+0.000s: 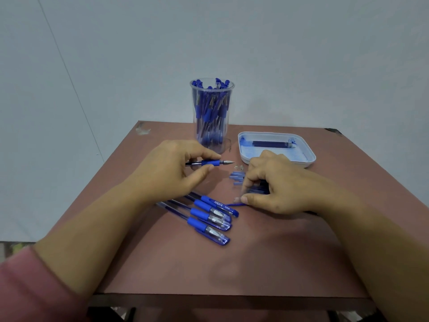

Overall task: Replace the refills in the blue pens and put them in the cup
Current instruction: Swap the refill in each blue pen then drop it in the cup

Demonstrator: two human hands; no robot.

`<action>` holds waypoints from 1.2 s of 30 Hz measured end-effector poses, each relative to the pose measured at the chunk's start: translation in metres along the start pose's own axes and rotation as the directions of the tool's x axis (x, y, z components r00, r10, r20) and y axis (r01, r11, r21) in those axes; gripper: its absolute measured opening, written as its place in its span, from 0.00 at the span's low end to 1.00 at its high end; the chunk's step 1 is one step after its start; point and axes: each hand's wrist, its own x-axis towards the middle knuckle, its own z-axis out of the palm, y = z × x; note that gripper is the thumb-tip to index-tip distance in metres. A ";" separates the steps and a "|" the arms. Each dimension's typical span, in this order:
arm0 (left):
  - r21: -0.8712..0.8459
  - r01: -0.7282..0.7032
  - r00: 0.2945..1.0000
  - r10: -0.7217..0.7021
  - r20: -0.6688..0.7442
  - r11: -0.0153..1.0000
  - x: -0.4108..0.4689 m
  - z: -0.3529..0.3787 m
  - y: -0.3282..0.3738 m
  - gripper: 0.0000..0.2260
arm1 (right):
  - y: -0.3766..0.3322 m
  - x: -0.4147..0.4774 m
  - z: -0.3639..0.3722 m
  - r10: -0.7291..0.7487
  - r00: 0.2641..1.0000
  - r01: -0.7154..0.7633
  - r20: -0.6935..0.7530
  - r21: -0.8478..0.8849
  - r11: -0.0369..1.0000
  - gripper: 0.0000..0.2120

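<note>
Pinching an uncapped blue pen (205, 162) by its rubber grip between thumb and forefinger, the left hand (167, 168) holds it with its other fingers curled behind the barrel. The pen's long axis runs straight across, left to right. Its metal tip points at the right hand (276, 184) and stops a little short of the knuckles.

The right hand lies palm down on the table (255, 263) with its fingers curled. Thumb and forefinger pinch the end of a thin blue refill (232, 204), which lies nearly level and sticks out leftward from the fingertips, though the grip itself is blurred. Loose blue caps (236, 177) lie in a small heap under and just past those fingers.

Four capped pens (209, 217) lie side by side on the near side of the left hand, between the two wrists. They slant, with their caps towards the right and closer to the person.

A clear cup (212, 135) stands upright beyond the left fingers, packed with blue pens on end. A white tray (311, 156) sits beyond the right hand, with spare refills (271, 144) lying crosswise along its far side.
</note>
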 end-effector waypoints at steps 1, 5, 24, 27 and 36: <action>0.005 -0.008 1.000 0.008 0.001 1.000 0.000 0.000 -0.001 0.10 | 0.000 0.000 0.000 0.001 1.000 -0.001 -0.017 0.001 1.000 0.06; 0.011 -0.038 0.999 0.038 0.001 0.999 0.001 0.000 -0.002 0.10 | 0.001 0.005 0.001 0.031 0.972 -0.011 -0.231 0.085 0.996 0.04; -0.076 -0.070 0.997 0.069 -0.020 0.995 0.002 0.000 0.006 0.10 | -0.007 0.017 0.014 0.098 0.923 0.060 -0.372 0.390 0.919 0.06; -0.064 -0.063 0.998 0.062 -0.013 0.996 0.002 0.000 0.006 0.09 | -0.007 0.018 0.015 0.075 0.914 0.069 -0.400 0.333 0.940 0.03; -0.062 -0.067 0.998 0.066 -0.011 0.996 0.002 -0.001 0.007 0.10 | -0.006 0.019 0.016 0.089 0.915 0.053 -0.395 0.334 0.941 0.04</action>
